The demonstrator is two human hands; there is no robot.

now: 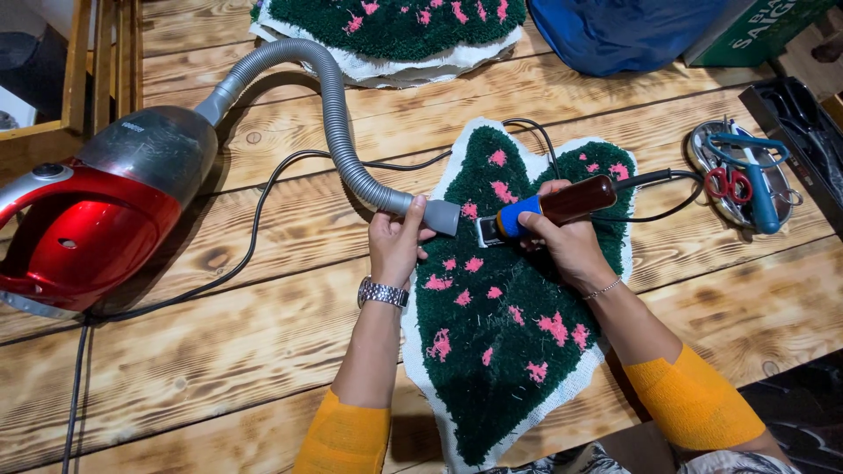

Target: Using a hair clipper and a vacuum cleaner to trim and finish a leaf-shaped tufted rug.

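On tabletop (219, 351) | left hand (395, 246) grips vacuum hose (338, 132) | right hand (566, 241) grips trimmer (544, 209) on green rug (509, 333) | tilted trimmer could gouge rug

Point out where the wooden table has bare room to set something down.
Bare planks lie on the wooden table below the red vacuum cleaner, left of the green tufted rug, and at the lower right below the tray of scissors. It is crowded around both hands, the hose and the cords.
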